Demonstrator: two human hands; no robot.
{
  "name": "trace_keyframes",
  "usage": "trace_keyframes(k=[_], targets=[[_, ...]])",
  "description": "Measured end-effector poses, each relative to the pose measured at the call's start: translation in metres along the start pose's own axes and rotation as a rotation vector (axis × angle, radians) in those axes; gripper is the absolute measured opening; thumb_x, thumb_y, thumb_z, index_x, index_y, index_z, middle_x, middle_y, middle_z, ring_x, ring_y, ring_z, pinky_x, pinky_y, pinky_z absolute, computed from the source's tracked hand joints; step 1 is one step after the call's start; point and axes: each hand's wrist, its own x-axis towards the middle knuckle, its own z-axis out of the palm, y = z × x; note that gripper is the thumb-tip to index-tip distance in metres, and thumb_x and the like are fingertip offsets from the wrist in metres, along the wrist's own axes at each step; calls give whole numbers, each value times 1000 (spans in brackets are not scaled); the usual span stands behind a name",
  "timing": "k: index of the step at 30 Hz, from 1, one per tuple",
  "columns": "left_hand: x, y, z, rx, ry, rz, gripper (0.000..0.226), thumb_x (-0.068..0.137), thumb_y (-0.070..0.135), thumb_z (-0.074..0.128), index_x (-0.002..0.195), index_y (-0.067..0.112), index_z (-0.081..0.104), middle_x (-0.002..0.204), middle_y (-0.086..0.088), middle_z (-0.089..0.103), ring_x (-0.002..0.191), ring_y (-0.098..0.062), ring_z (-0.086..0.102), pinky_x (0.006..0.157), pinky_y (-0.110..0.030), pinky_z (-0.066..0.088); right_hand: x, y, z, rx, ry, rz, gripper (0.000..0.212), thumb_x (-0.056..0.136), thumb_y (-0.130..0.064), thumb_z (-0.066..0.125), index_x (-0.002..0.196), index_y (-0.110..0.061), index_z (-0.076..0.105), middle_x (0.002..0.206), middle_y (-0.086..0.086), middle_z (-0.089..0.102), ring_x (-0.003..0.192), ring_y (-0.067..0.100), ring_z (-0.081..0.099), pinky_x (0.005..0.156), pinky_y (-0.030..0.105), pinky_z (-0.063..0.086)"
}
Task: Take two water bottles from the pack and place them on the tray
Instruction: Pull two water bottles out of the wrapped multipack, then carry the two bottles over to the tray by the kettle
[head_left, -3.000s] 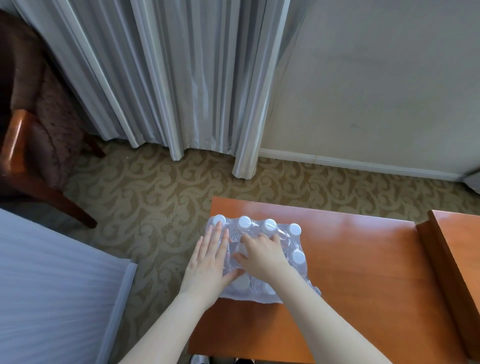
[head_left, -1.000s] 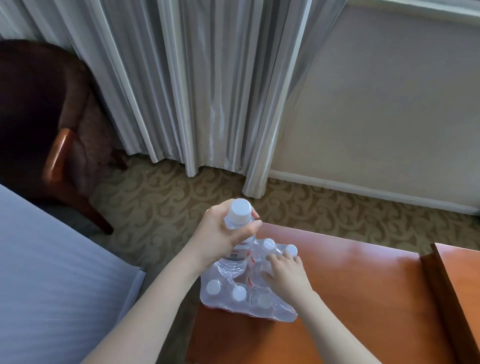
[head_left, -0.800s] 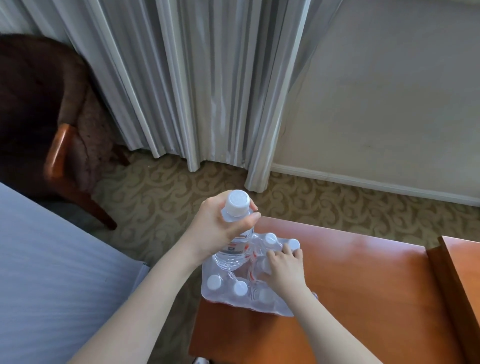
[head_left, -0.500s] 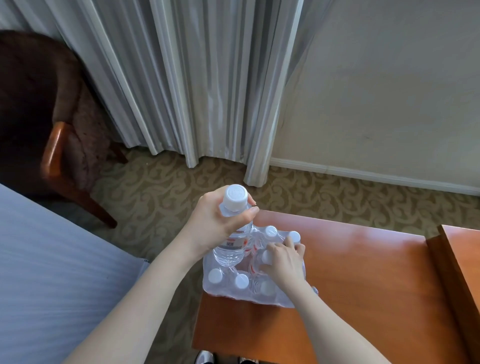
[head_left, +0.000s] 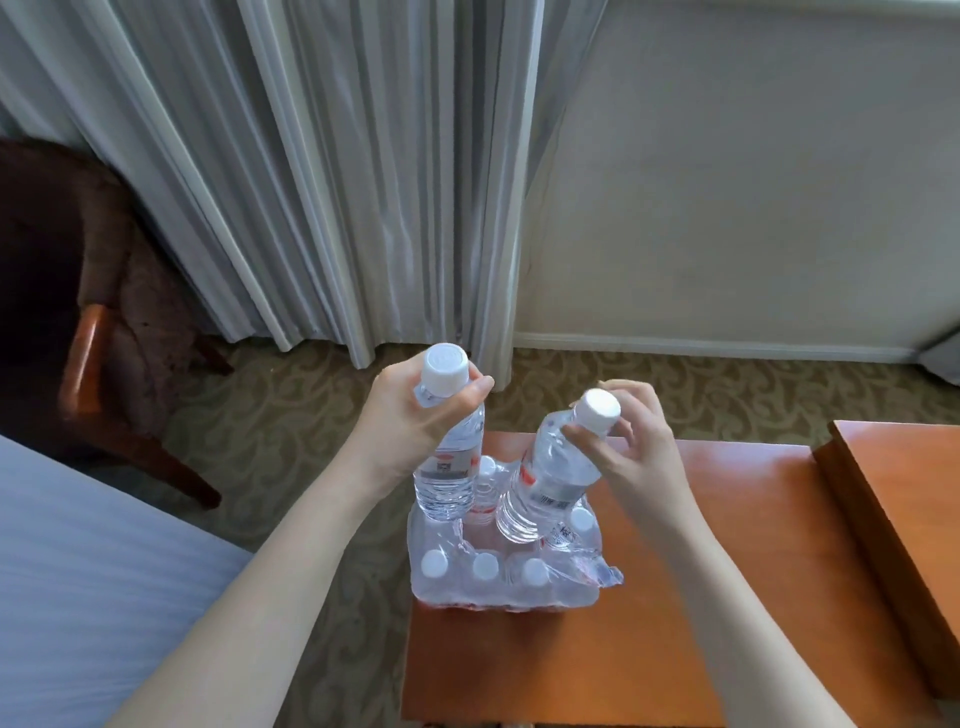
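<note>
A shrink-wrapped pack of water bottles (head_left: 498, 582) with white caps sits at the left end of the wooden table (head_left: 675, 623), its wrap torn open on top. My left hand (head_left: 410, 415) grips one clear bottle (head_left: 451, 467) by its neck, upright above the pack's far left. My right hand (head_left: 634, 447) pinches a second bottle (head_left: 550, 483) at the cap; it tilts left, its base just above the pack's opening. No tray is in view.
A raised wooden piece (head_left: 904, 519) adjoins the table's right end. A white bed (head_left: 78, 597) lies at the lower left. A dark chair (head_left: 93, 338) stands at the left by grey curtains (head_left: 337, 182). Patterned carpet (head_left: 291, 431) covers the floor.
My right hand, which was pressing on the pack, has lifted a second bottle out of it. My left hand still holds the first bottle, raised slightly higher.
</note>
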Motion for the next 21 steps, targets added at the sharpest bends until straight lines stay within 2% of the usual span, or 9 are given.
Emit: trace_keyframes(k=[3, 5, 9, 12, 15, 17, 21], targets=[[2, 18, -3, 0, -6, 34, 14, 84, 14, 70, 80, 0, 68, 74, -3, 67, 62, -2, 57, 60, -8, 45, 5, -39, -15, 111, -27, 0, 40, 75, -46, 59, 96, -12, 59, 102, 9, 64, 98, 23, 61, 78, 33, 49], [5, 32, -4, 0, -18, 42, 16, 84, 18, 70, 80, 3, 68, 74, -4, 67, 62, -5, 57, 60, -10, 45, 7, -57, -23, 40, 9, -38, 43, 77, -50, 55, 95, -11, 58, 93, 7, 69, 89, 22, 63, 74, 35, 50], [9, 60, -2, -25, -104, 73, 22, 83, 30, 70, 81, 7, 70, 84, -12, 71, 70, -9, 62, 67, -21, 49, 1, -83, -41, -127, 169, -160, 44, 82, -49, 52, 86, -5, 52, 77, 14, 64, 68, 26, 57, 59, 35, 44], [12, 81, 10, -53, -176, 128, 27, 82, 34, 70, 84, 7, 70, 88, -12, 73, 74, -11, 65, 70, -27, 51, -9, -96, -62, -207, 286, -207, 44, 85, -46, 55, 84, -3, 55, 76, 13, 64, 70, 29, 61, 57, 39, 49], [11, 101, 30, -99, -228, 171, 37, 77, 40, 65, 85, 4, 69, 89, -14, 73, 78, -17, 67, 73, -31, 53, -25, -104, -92, -268, 381, -208, 33, 87, -35, 59, 83, -2, 56, 77, 13, 66, 70, 28, 63, 56, 35, 49], [8, 113, 46, -125, -277, 208, 36, 77, 39, 63, 81, 4, 70, 86, -12, 74, 74, -14, 66, 70, -28, 52, -38, -107, -112, -306, 428, -206, 30, 87, -31, 60, 83, -2, 55, 77, 14, 66, 69, 29, 63, 56, 34, 49], [-2, 138, 85, -185, -363, 245, 29, 76, 37, 65, 71, 9, 71, 81, -12, 76, 67, -12, 66, 67, -30, 53, -68, -108, -157, -362, 542, -180, 33, 85, -34, 61, 81, -1, 54, 74, 19, 65, 68, 36, 60, 56, 42, 49]])
